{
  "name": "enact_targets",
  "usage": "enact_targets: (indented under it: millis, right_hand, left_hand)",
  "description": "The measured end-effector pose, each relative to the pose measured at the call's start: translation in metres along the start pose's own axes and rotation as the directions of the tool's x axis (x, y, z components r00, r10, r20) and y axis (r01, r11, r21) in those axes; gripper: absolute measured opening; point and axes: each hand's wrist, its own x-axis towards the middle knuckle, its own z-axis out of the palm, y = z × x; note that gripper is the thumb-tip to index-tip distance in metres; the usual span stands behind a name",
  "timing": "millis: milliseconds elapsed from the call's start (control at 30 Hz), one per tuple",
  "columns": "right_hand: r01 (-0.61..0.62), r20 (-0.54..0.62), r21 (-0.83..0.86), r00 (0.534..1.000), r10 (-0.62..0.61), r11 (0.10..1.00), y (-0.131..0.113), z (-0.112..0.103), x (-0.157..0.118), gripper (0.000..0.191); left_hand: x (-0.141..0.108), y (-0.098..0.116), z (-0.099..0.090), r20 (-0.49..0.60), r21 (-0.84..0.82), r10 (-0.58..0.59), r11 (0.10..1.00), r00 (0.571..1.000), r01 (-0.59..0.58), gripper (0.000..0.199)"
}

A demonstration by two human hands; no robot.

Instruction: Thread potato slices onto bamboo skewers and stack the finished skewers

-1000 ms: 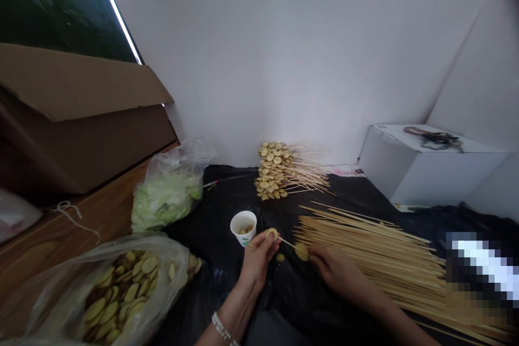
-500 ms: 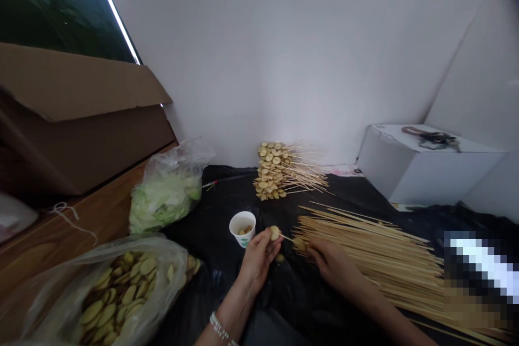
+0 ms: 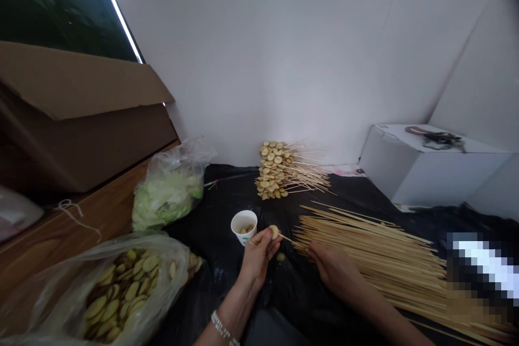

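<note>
My left hand point(image 3: 256, 257) pinches a round potato slice point(image 3: 274, 232) between thumb and fingertips. From that slice a thin wooden skewer point(image 3: 286, 238) runs to my right hand point(image 3: 334, 265), whose fingers are closed on it. Part of the skewer is lost against the sticks behind. A white paper cup point(image 3: 244, 227) with small pieces inside stands just left of my left hand. Below the held slice, a loose slice point(image 3: 281, 256) lies on the black plastic sheet point(image 3: 217, 259). Many bare skewers point(image 3: 377, 254) are spread beneath and beyond my right hand.
A pile of skewered slices point(image 3: 272, 170) lies by the wall. At left are an open bag of potato slices point(image 3: 121, 292), a bag of pale green vegetable point(image 3: 166, 197) and a cardboard box point(image 3: 85, 135). A white box point(image 3: 438, 173) stands at right.
A slice that showed on the skewer near my right fingers is no longer distinct there. Both hands stay almost in place; the whole view has shifted very slightly.
</note>
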Motion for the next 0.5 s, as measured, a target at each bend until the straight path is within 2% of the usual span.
enact_targets:
  millis: [267, 500]
  right_hand:
    - [0.006, -0.065, -0.022, 0.998, -0.008, 1.000, -0.0047, -0.0005, -0.0002, 0.025]
    - [-0.034, 0.042, 0.091, 0.999, 0.030, 0.995, -0.0093, -0.0043, 0.0000, 0.026]
  left_hand:
    - [0.0003, -0.0019, -0.0001, 0.014, -0.004, 0.011, 1.000, 1.000, -0.011, 0.008]
    - [-0.0012, -0.0008, 0.0002, 0.008, 0.030, 0.002, 1.000, 1.000, -0.002, 0.008]
